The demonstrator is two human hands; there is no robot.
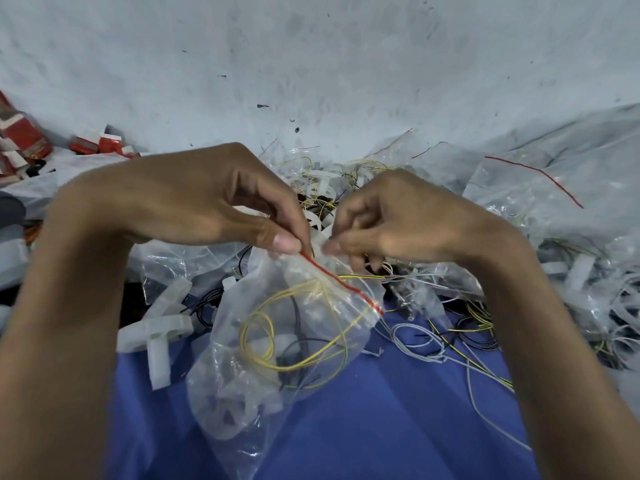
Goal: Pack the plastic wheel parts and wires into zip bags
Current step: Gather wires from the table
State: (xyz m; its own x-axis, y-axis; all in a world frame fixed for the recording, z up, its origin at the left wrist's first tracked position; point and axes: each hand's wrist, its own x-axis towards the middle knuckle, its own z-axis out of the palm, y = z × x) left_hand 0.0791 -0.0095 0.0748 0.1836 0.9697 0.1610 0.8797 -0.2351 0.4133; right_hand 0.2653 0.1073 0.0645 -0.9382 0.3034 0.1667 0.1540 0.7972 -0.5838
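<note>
A clear zip bag (263, 386) with a red zip strip (341, 282) hangs between my hands above the blue cloth (381, 420). Inside it lie a white plastic wheel part (228, 415) and coiled yellow and black wires (263, 344). My left hand (194, 199) pinches the top end of the red strip between thumb and forefinger. My right hand (391, 223) pinches the bag's mouth just beside it. A yellow wire end (363, 277) pokes out past the strip on the right.
Loose white wheel parts (156, 334) lie left of the bag. A heap of white parts and wires (325, 181) sits behind my hands. More wires (464, 334) and empty zip bags (540, 188) spread right. Red boxes (24, 140) stand far left by the wall.
</note>
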